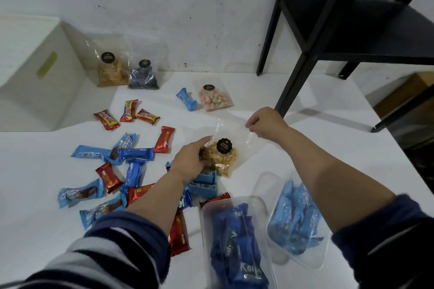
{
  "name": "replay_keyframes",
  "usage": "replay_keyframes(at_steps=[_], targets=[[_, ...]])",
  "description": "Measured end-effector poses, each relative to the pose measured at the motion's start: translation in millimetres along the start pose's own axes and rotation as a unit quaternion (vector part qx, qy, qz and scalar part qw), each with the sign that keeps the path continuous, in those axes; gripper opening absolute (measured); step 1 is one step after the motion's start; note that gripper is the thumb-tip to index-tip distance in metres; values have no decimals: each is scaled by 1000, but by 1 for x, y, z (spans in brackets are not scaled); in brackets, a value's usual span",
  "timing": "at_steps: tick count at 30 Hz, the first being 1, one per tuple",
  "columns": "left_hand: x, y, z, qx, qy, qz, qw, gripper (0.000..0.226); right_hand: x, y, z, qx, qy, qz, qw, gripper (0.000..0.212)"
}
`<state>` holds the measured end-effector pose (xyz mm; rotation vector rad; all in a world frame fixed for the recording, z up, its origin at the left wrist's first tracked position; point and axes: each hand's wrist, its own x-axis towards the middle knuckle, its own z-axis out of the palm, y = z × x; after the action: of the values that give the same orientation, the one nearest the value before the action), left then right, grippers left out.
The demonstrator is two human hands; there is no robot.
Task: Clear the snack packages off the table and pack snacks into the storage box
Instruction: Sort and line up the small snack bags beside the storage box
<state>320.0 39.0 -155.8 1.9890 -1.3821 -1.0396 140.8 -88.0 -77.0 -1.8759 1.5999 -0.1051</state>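
Clear bag of yellow nuts with a black round label, lying mid-table on the white table, held at both ends. Left hand curled over the bag's lower left edge, fingers gripping the plastic beside the nuts. Right hand pinching the bag's empty upper corner, fingers bent round the film.

Just below, two clear plastic tubs: nearer one packed with dark blue wrappers, the other to its right holding light blue wrappers. Left of the bag, loose bars scattered: red wrappers, blue wrappers, three red-and-yellow bars farther back.

Beyond the bag, a small bag of pastel sweets with a blue packet just beside it. Against the wall, a bag of tan biscuits and a bag of dark snacks standing side by side. White storage box at far left; black shelf frame at right.
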Motion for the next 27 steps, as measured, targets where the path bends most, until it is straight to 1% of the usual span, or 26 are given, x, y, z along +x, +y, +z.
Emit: replay_keyframes(at_steps=[3, 5, 6, 8, 11, 14, 17, 19, 23, 27], targets=[[2, 0, 0, -5, -3, -1, 1000, 77, 1, 4, 0, 18, -34, 13, 999, 18], [3, 2, 0, 11, -5, 0, 1000, 76, 2, 1, -1, 20, -42, -6, 999, 14], [4, 3, -1, 13, -7, 2, 1000, 76, 3, -1, -1, 25, -35, -17, 999, 16], [5, 4, 0, 11, -8, 5, 1000, 77, 5, -5, 2, 27, -10, -24, 999, 13], [6, 3, 0, 7, -10, 8, 1000, 77, 9, -7, 4, 22, 15, -9, 1000, 10], [7, 3, -1, 15, -11, 9, 1000, 78, 11, -8, 2, 21, 0, -17, 1000, 12], [7, 3, -2, 32, -11, 12, 999, 79, 13, -13, 0, 50, -25, -34, 998, 18], [6, 4, -3, 39, -12, 14, 999, 79, 15, -17, 0, 56, -19, -38, 998, 16], [6, 5, -3, 49, -17, 21, 998, 78, 18, -19, 3, 27, 7, -27, 999, 11], [7, 7, -4, 61, -15, 20, 998, 77, 19, -20, 7, 35, -8, -37, 999, 17]])
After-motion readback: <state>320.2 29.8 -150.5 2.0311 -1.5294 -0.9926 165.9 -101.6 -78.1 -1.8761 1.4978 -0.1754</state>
